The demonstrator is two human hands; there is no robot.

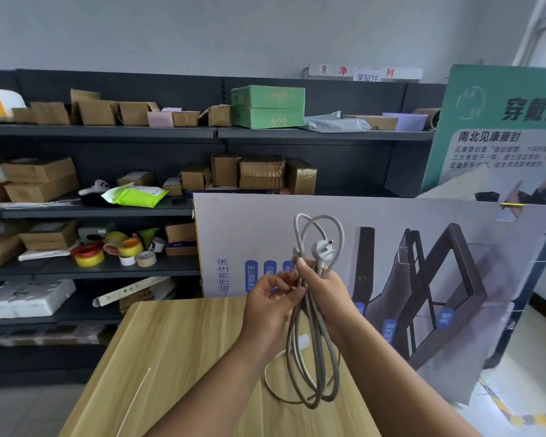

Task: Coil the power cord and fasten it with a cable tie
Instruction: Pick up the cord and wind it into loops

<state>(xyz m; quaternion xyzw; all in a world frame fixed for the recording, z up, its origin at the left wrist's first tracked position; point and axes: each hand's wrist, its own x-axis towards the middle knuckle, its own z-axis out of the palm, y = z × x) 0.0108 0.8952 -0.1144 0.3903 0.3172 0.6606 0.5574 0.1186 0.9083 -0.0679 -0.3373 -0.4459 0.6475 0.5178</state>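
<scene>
A grey power cord (pixel 309 367) hangs in several loops above the wooden table (pixel 183 348). My right hand (pixel 325 285) is shut around the middle of the bundle, and the white plug (pixel 323 249) sticks up just above it. My left hand (pixel 270 298) pinches the strands beside the right hand. The upper loops rise above both hands and the lower loops reach down to the tabletop. A long pale cable tie (pixel 136 398) lies flat on the table at the lower left, apart from both hands.
Dark metal shelves (pixel 101 266) with cardboard boxes and tape rolls (pixel 108 249) fill the left and back. A large printed board (pixel 391 279) leans behind the table on the right, and a green poster (pixel 498 127) stands behind it.
</scene>
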